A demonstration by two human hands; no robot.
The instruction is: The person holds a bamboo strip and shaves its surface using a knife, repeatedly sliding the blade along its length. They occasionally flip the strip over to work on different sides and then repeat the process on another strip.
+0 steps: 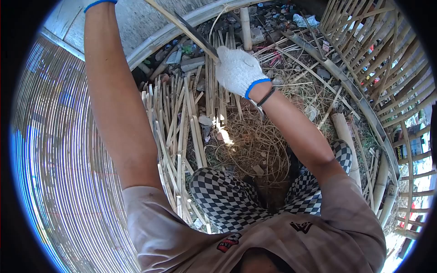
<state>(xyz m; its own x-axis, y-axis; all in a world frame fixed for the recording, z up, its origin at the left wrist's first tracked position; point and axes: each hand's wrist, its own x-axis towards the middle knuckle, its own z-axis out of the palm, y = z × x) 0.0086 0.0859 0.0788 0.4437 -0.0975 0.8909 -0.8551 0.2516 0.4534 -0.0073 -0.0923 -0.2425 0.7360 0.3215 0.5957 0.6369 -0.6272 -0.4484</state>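
Observation:
My left arm reaches up to the top left edge. Only the blue cuff and a sliver of white glove of my left hand [101, 2] show; its fingers are out of frame. My right hand [239, 70], in a white glove with a blue cuff, is closed around the lower end of a long pale bamboo strip [182, 26]. The strip slants up to the top edge. A dark, narrow piece [195, 34], perhaps a blade, lies along it and meets the same hand. Something thin and metallic [257, 108] shows below the right wrist.
Split bamboo sticks [182, 118] lie left of centre. Curly shavings [255, 141] cover the ground before my checkered knees [223, 191]. A slatted bamboo screen [68, 150] stands left, a woven bamboo frame [378, 54] right. Rubble and litter [268, 27] lie at the top.

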